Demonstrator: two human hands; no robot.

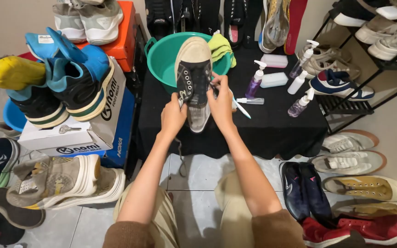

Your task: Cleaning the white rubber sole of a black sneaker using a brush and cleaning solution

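Observation:
A black canvas sneaker [194,80] with a cream toe cap and sole is held up over the black-covered table [272,124], toe pointing away. My left hand [172,115] grips its heel end from the left. My right hand [220,103] presses on the sneaker's right side and holds a toothbrush [241,108] whose white and teal handle sticks out to the right. Just behind the sneaker stands a green plastic basin [164,57] with a yellow-green cloth [221,48] on its rim.
Pump bottles [255,81] and a white soap bar [274,79] stand on the table's right part. Shoeboxes [74,138] stacked with sneakers sit at left, a shoe rack [368,55] at right. Several pairs of shoes [359,183] lie on the tiled floor around my knees.

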